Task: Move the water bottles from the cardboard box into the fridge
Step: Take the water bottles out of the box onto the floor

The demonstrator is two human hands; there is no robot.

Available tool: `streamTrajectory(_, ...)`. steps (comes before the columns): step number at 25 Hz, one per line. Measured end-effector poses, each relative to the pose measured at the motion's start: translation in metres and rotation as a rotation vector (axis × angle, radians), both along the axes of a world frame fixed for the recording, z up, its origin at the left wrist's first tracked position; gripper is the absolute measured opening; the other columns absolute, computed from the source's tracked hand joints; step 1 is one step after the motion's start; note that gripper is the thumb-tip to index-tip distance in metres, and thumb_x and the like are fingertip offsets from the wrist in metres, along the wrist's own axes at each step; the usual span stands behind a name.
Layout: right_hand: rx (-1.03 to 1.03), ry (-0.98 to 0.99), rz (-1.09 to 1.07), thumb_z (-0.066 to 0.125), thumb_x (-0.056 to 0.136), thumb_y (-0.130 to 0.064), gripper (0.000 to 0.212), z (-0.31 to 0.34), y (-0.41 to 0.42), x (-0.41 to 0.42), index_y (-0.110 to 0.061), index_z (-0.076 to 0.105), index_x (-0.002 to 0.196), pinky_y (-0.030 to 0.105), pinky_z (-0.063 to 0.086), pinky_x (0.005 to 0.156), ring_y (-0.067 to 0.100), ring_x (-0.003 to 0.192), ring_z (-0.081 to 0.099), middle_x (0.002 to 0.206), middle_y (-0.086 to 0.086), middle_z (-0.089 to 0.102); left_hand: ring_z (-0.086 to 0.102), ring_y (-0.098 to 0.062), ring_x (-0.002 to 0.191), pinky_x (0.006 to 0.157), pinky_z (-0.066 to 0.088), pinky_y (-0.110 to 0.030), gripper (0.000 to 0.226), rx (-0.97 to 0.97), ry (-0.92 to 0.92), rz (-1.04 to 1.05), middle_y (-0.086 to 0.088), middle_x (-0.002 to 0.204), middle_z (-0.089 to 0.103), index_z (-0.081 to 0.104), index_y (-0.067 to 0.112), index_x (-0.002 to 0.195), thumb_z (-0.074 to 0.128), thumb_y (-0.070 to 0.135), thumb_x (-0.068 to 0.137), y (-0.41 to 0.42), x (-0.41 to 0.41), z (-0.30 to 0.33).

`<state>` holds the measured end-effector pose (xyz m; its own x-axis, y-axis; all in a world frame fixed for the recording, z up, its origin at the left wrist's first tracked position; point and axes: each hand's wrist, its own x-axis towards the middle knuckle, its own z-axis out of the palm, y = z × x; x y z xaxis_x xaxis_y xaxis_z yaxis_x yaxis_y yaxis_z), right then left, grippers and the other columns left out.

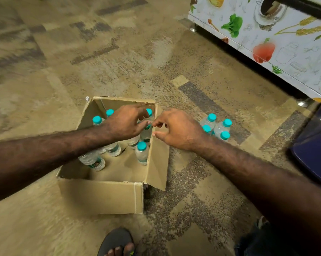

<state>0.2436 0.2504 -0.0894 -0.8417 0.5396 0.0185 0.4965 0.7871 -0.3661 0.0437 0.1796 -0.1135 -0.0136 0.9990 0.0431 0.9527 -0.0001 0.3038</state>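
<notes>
Your box (102,194) sits open on the carpet (45,89), plain brown cardboard with its right flap (158,163) standing up and leaning outward. Inside it are small clear bottles (142,154) with teal caps: several stand upright along the far side and near the right wall, and a few lean or lie lower down toward the left. Your left hand (126,122) reaches over the box's far right corner, fingers curled down among the bottle tops; it seems to be touching one, but you cannot tell whether it truly grips it. Your right hand (178,128) is just beside it at the flap's upper edge, thumb and forefinger bent toward each other in a loose pinch; whether they hold anything cannot be told. Right of that hand, four more bottles (218,127) stand together on the carpet, outside the box. Farther right and behind is the fridge (266,34), white with printed vegetables, raised on small metal feet.
</notes>
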Motion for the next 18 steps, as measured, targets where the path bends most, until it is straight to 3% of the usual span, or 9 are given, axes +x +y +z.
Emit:
streamTrajectory(6, 0.084, -0.145, 0.129, 0.068, 0.089, -0.057, 0.043, -0.028, -0.029, -0.038, -0.035, 0.069, 0.127, 0.041, 0.043, 0.103, 0.017, 0.117, 0.052, 0.12, -0.009, 0.069, 0.063, -0.02, 0.095, 0.081, 0.056, -0.039, 0.043, -0.122, 0.04, 0.046, -0.003, 0.106, 0.069, 0.071, 0.017, 0.12, 0.069, 0.047, 0.09, -0.041, -0.036, -0.017)
streamTrajectory(13, 0.238, -0.309, 0.123, 0.068, 0.088, -0.059, 0.042, -0.032, -0.042, -0.05, -0.031, 0.072, 0.119, 0.042, 0.044, 0.094, 0.021, 0.11, 0.049, 0.104, -0.005, 0.07, 0.061, -0.016, 0.1, 0.084, 0.056, -0.033, 0.043, -0.137, 0.099, 0.047, 0.0, 0.116, 0.065, 0.063, 0.021, 0.131, 0.072, 0.036, 0.091, -0.048, -0.033, -0.03)
streamTrajectory(18, 0.271, -0.281, 0.113, 0.068, 0.089, -0.052, 0.034, -0.035, -0.046, -0.048, -0.028, 0.073, 0.113, 0.042, 0.041, 0.09, 0.02, 0.106, 0.048, 0.096, -0.005, 0.068, 0.061, -0.016, 0.095, 0.082, 0.057, -0.034, 0.039, -0.141, 0.107, 0.057, 0.0, 0.111, 0.065, 0.066, 0.019, 0.127, 0.073, 0.032, 0.091, -0.042, -0.036, -0.033)
